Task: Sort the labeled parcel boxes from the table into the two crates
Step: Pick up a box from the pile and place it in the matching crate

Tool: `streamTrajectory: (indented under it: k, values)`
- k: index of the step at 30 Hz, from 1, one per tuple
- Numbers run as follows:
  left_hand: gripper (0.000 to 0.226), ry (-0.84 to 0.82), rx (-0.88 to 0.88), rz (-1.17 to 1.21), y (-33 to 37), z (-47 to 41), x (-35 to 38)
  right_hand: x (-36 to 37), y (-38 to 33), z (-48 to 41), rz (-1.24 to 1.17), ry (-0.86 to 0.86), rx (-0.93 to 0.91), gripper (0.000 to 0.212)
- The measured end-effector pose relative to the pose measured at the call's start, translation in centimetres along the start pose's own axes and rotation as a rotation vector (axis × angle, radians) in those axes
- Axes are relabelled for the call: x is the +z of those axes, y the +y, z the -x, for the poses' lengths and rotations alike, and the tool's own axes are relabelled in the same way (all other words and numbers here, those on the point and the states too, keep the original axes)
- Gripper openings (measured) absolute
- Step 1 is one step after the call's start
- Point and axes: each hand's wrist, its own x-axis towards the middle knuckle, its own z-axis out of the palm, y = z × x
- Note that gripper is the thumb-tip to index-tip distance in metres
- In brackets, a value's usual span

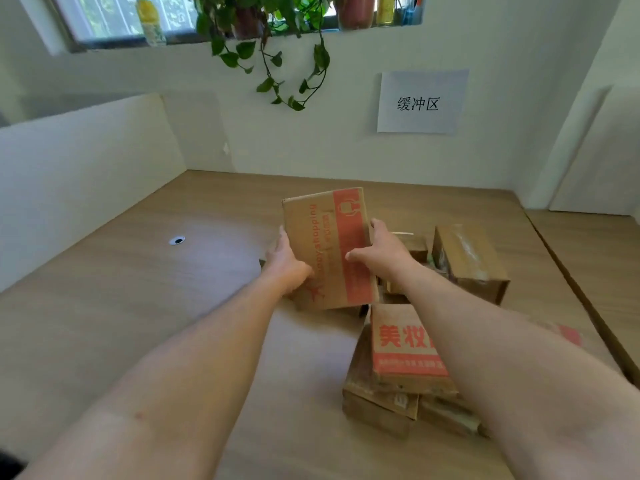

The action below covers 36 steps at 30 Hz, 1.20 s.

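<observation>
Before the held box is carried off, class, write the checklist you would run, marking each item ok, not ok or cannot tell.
1. Grip: left hand and right hand hold opposite edges of the red-printed cardboard box: ok.
2. Box free of the pile beneath: cannot tell.
3. Sorting label facing the camera: not ok, only red print shows.
4. Crates in view: not ok.
5. Right forearm free of the red-lettered box under it: cannot tell.
</observation>
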Motion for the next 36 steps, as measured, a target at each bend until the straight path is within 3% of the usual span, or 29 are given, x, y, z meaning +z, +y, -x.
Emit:
streamTrajectory:
  k: [3,6,9,11,13,16,21,23,25,27,29,32,36]
  values:
    - [0.075,0.076,-0.069,0.051,-2.5,2.3,-2.6,3.1,-0.9,1.0,-0.033,-0.098,-0.026,0.068]
    - [0.053,0.151,-0.152,0.14,-5.3,4.5,-5.0,6.6,-2.1,2.0,-0.109,-0.206,0.003,0.039]
    - [0.058,0.226,-0.227,0.189,-7.7,6.5,-6.9,9.7,-3.1,3.5,-0.12,-0.252,-0.056,0.029]
    - [0.07,0.268,-0.254,0.223,-8.8,7.8,-8.2,11.1,-4.1,4.6,-0.105,-0.283,-0.096,0.037]
    - [0.08,0.291,-0.288,0.255,-9.7,8.9,-9.7,12.2,-5.4,5.6,-0.067,-0.326,-0.092,0.062]
    - [0.073,0.353,-0.321,0.256,-11.2,10.4,-12.4,14.0,-7.8,6.6,-0.025,-0.349,-0.071,0.091]
    - [0.034,0.469,-0.356,0.285,-14.6,12.7,-17.5,18.3,-11.7,8.5,-0.013,-0.364,-0.106,0.052]
    - [0.04,0.462,-0.366,0.298,-16.7,14.3,-19.8,20.7,-13.4,9.8,-0.016,-0.405,-0.117,0.032]
    - [0.07,0.414,-0.367,0.315,-19.1,16.2,-22.3,23.3,-15.3,11.4,-0.027,-0.459,-0.123,0.019]
    - [0.097,0.348,-0.376,0.314,-21.8,18.2,-24.9,26.3,-17.2,13.0,-0.02,-0.511,-0.145,0.058]
    - [0.103,0.341,-0.396,0.322,-24.4,20.1,-27.5,29.3,-19.0,14.9,0.04,-0.576,-0.205,0.088]
    - [0.096,0.404,-0.423,0.33,-28.4,23.2,-31.1,34.1,-21.6,17.7,0.099,-0.721,-0.28,0.09]
    - [0.055,0.509,-0.465,0.404,-34.0,27.7,-35.3,40.8,-24.1,21.2,0.116,-0.818,-0.356,0.063]
